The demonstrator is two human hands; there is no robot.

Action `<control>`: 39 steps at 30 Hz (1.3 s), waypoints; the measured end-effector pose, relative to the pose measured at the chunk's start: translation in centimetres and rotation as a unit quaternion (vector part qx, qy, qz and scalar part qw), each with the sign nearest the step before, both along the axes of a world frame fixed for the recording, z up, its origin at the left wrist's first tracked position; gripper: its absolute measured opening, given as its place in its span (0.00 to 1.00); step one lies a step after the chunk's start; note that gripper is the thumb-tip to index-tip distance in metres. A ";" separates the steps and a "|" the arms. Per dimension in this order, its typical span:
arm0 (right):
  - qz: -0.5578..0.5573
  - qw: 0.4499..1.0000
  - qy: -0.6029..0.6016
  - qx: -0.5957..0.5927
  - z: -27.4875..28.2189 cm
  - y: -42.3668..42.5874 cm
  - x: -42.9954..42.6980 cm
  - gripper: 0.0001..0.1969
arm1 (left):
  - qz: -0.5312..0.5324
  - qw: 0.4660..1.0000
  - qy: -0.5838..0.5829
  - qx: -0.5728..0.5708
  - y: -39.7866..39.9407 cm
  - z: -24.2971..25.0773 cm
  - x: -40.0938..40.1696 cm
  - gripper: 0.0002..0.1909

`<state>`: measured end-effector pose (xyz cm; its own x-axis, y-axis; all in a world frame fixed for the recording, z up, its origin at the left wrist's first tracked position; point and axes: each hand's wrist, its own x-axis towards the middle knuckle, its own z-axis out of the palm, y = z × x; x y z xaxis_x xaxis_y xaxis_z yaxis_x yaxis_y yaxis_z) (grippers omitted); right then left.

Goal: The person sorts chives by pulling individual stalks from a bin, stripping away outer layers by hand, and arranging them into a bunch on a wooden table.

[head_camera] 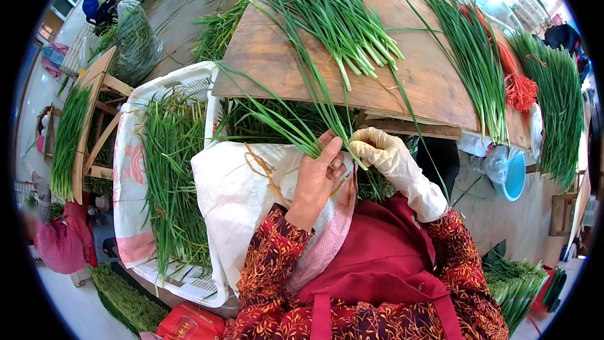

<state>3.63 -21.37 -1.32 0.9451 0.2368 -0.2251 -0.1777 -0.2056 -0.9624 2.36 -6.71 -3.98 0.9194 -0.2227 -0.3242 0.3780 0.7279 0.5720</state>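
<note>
My left hand (321, 170), bare, is closed round a few garlic chive stalks (288, 127) whose leaves fan out to the upper left. Beside it my right hand (377, 148), in a pale rubber glove, pinches the lower end of a green stalk (357, 160). Both hands are above a white woven cloth (255, 174) over the lap. Just beyond them, a loose pile of chives (339, 19) lies on the wooden board (283, 71), pale ends towards me. Farther right on the board rests a second bunch (476, 66).
A white plastic basket (219, 288) full of chives stands at the left. Red ties (519, 89) and a large chive bundle (552, 108) are at the right, above a blue basin (514, 177). Co-workers sit at the far left; a filled plastic bag (134, 42) stands upper left.
</note>
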 end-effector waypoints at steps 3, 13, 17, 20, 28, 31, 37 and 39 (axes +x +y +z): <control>0.009 0.994 0.055 0.095 0.0 0.6 0.2 0.11 | -0.001 1.000 0.005 0.013 0.3 0.3 0.0 0.11; 0.309 0.820 -0.060 -0.479 -1.3 -5.5 -3.1 0.15 | 0.111 0.993 -0.023 0.033 3.6 1.1 1.1 0.07; 0.086 0.960 -0.118 -0.238 2.4 -2.5 -1.5 0.15 | 0.078 0.995 -0.001 0.060 2.2 1.4 0.4 0.08; 0.084 0.942 -0.198 -0.257 3.3 0.5 -0.5 0.15 | 0.069 0.992 -0.028 0.100 1.5 1.3 0.1 0.07; 0.069 0.976 -0.114 -0.173 0.2 0.9 -0.4 0.15 | 0.016 0.996 -0.057 0.061 1.4 1.8 -0.2 0.19; 0.091 0.993 -0.002 -0.068 1.2 1.2 -0.8 0.16 | 0.001 0.998 -0.045 0.049 1.3 1.5 -0.2 0.15; 0.004 0.997 -0.072 -0.038 0.9 1.0 -0.4 0.18 | 0.009 0.991 -0.062 0.115 1.4 0.6 -0.2 0.07; -0.009 0.998 -0.055 -0.026 1.7 1.0 0.5 0.15 | 0.002 0.987 -0.068 0.143 1.3 1.2 -0.4 0.06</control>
